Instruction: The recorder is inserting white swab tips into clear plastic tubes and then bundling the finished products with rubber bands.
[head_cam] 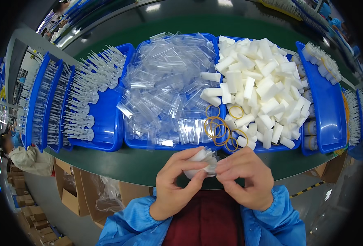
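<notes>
My left hand (174, 183) grips a small bundle of white and clear plastic pieces (194, 164) at the table's front edge. Its thumb and fingers press on the bundle from the left. The fingertips of my right hand (250, 176) pinch the clear right end of the same bundle. Fingers hide much of it, so its exact make-up cannot be told. Just beyond my hands, yellow rubber bands (215, 130) lie across the rims of two blue bins. Clear plastic sleeves (169, 73) are heaped in the left bin, white foam blocks (261, 83) in the right one.
To the left, a blue tray (107, 123) holds rows of white plastic parts with thin stems (86, 92); similar trays stand tilted beside it. Another blue tray (328, 113) leans at the right. Open cardboard boxes (86, 190) stand below the green table (132, 167). A person (27, 156) is at far left.
</notes>
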Motion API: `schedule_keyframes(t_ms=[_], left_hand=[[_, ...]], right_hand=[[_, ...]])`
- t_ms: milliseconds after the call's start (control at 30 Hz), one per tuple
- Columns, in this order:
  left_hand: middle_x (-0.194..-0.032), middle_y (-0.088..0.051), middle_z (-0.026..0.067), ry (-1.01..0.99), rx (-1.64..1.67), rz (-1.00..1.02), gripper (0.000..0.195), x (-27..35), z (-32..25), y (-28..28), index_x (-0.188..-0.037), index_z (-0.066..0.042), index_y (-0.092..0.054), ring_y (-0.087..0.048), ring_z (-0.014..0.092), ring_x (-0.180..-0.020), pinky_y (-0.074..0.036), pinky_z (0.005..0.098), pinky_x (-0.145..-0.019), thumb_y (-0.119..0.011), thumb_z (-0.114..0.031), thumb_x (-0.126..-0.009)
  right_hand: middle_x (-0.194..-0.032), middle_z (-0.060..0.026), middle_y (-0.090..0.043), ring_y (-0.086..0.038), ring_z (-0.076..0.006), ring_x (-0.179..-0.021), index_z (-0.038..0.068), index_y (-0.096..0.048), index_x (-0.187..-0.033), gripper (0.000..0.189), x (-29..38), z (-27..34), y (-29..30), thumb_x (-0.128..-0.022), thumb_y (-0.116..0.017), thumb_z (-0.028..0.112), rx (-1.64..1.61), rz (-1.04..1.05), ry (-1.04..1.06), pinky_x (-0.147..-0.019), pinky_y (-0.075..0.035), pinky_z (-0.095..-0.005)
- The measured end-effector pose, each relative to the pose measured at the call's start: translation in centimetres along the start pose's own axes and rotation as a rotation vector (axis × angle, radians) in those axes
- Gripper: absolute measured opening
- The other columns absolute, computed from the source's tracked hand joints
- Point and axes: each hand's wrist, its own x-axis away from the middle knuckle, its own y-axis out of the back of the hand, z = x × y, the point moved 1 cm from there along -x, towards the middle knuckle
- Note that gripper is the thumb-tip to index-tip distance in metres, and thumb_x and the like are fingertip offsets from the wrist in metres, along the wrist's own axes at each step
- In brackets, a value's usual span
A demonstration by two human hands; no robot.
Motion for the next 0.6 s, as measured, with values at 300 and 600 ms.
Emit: schedule_keyframes(t_ms=[300, 600], left_hand=[[-0.134, -0.061, 0.0244, -0.087, -0.272, -0.009, 0.032, 0.1, -0.6, -0.9, -0.117, -0.002, -0.073, -0.066, 0.033, -0.117, -0.052, 0.0378, -0.098, -0.075, 0.002, -0.085], [-0.148, -0.049, 0.0251, -0.002, -0.131, 0.007, 0.045, 1.1, -0.1, 0.0, -0.137, 0.0, -0.059, -0.05, 0.037, -0.136, -0.04, 0.0421, -0.112, -0.068, -0.006, -0.093]], right_hand=[[-0.106, -0.0105, -0.069, -0.068, -0.018, -0.094, 0.001, -0.066, -0.117, 0.03, -1.1, 0.3, 1.8, -0.087, -0.07, 0.0, -0.235, 0.091, -0.495, -0.082, -0.054, -0.0302], [-0.136, -0.0184, -0.055, -0.054, -0.0389, -0.121, 0.001, -0.052, -0.138, 0.071, -1.5, 1.0, -0.2, -0.074, -0.081, 0.008, 0.325, 0.124, -0.108, -0.101, -0.045, -0.043]])
